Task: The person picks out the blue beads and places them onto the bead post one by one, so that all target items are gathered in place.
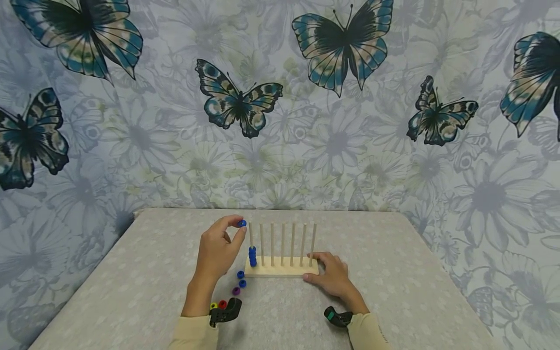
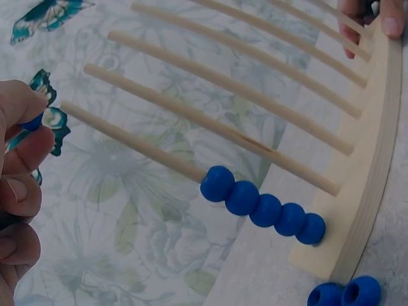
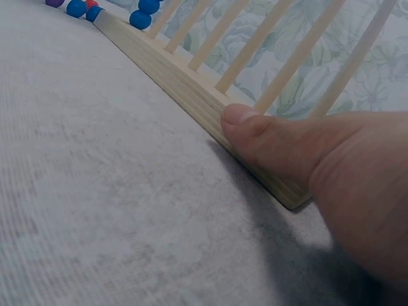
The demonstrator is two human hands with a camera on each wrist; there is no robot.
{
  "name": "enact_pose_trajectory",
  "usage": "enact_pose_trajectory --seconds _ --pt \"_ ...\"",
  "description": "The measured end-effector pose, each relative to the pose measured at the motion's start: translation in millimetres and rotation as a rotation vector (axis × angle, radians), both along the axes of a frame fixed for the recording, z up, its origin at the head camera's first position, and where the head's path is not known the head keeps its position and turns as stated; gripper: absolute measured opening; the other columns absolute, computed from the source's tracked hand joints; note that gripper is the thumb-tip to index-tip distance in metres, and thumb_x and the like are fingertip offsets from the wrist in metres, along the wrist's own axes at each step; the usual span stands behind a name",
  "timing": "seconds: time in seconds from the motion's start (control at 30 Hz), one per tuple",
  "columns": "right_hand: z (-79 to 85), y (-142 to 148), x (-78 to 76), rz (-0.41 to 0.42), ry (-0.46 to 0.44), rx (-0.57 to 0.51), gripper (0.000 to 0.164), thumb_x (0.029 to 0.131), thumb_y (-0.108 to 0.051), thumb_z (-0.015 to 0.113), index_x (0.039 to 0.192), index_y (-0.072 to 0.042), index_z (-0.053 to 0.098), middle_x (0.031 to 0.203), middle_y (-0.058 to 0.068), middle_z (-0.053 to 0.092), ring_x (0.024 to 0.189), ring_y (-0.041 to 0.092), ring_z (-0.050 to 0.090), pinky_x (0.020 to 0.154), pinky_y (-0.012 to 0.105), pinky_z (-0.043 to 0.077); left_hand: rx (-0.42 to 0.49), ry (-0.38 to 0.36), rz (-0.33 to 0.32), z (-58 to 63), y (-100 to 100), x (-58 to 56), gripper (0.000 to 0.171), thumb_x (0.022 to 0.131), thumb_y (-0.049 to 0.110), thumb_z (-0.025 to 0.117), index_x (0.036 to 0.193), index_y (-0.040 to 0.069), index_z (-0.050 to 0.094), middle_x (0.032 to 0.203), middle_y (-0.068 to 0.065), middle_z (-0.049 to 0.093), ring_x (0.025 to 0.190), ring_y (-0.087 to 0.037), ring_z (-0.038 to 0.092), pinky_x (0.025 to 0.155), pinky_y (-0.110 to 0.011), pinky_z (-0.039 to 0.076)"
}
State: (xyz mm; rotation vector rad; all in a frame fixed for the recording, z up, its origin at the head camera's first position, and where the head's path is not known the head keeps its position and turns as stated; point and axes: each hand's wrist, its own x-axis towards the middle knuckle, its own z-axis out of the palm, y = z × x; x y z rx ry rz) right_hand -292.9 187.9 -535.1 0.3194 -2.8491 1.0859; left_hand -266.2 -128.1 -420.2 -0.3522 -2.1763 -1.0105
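Note:
My left hand [image 1: 217, 246] pinches a blue bead [image 1: 242, 223] between thumb and fingertips, close to the top of the leftmost peg [image 1: 251, 235]. In the left wrist view this bead [image 2: 33, 122] is mostly covered by the fingers. Several blue beads [image 2: 264, 209] are stacked low on that same peg, down to the base. The other pegs of the wooden peg stand [image 1: 282, 270] are bare. At the stand's right end, my right hand [image 1: 333, 275] grips the base, its thumb [image 3: 255, 131] along the front edge and its fingers behind.
Beside the stand's left end lie two loose blue beads [image 1: 241, 275], with a purple bead [image 1: 236, 291] nearer me. A red bead [image 1: 222, 304] and a yellow bead [image 1: 213, 306] lie by my left wrist. A butterfly-patterned wall [image 1: 337, 141] rises behind the table [image 1: 389, 253].

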Motion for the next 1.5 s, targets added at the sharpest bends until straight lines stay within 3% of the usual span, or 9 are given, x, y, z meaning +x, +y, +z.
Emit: enact_pose_trajectory --seconds 0.23,0.5,1.5 --pt "-1.1 2.2 -0.2 0.005 0.007 0.006 0.061 0.077 -0.055 0.081 0.129 -0.030 0.063 0.134 0.000 0.060 0.119 0.023 0.049 0.090 0.046 0.030 0.021 0.036 -0.032 -3.1 5.8 -7.7 0.024 0.094 0.021 0.071 0.117 0.016 0.070 0.102 0.000 0.071 0.046 -0.003 0.041 0.045 -0.022 0.039" --pt "-3.3 1.2 -0.6 0.011 0.013 0.009 0.063 0.077 -0.058 0.080 0.131 -0.030 0.062 0.135 -0.001 0.059 0.119 0.023 0.049 0.089 0.045 0.030 0.038 0.020 -0.015 -3.1 6.8 -12.3 0.023 0.093 0.021 0.073 0.116 0.017 0.071 0.101 0.003 0.071 0.048 -0.004 0.041 0.046 -0.024 0.039" --pt "-1.1 -0.6 0.6 0.003 0.009 0.006 0.062 0.077 -0.055 0.081 0.130 -0.030 0.062 0.133 -0.001 0.060 0.115 0.021 0.049 0.090 0.045 0.030 -0.025 -0.006 -0.011 -4.8 9.8 -15.8 0.024 0.093 0.021 0.073 0.117 0.018 0.071 0.099 0.003 0.071 0.052 -0.004 0.043 0.050 -0.023 0.041"
